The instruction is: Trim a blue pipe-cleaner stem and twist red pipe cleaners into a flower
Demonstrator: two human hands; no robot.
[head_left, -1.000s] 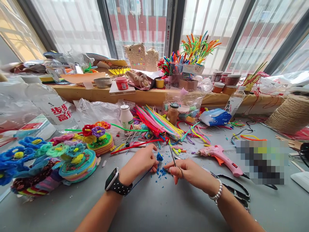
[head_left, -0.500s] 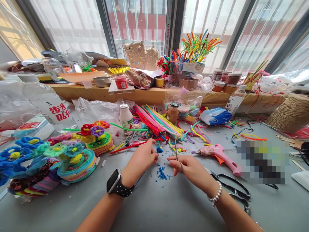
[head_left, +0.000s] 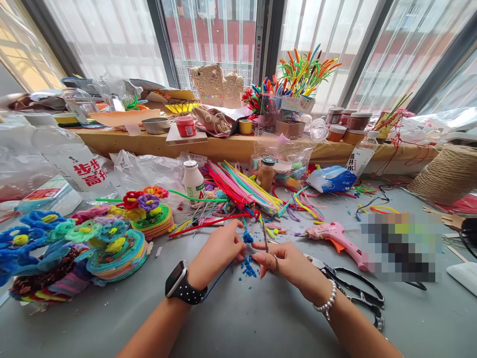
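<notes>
While the fingers of the left hand (head_left: pixel 222 244) pinch a blue fuzzy piece (head_left: pixel 247 237) at their tips, those of the right hand (head_left: pixel 288 262) grip small scissors (head_left: pixel 265 237) just beside it. Blue clippings (head_left: pixel 248 269) lie between them on the desk (head_left: pixel 238 318).

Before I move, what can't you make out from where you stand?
All in the head view:
- Grip of the left hand on the blue strand: hidden by its own fingers.
- Small scissors in the right hand: blade gap too small to tell.
- Large scissors: blades partly hidden by the right hand.
- Dark object under the pixelated patch: masked.
- White object: cut off by the right edge.
</notes>
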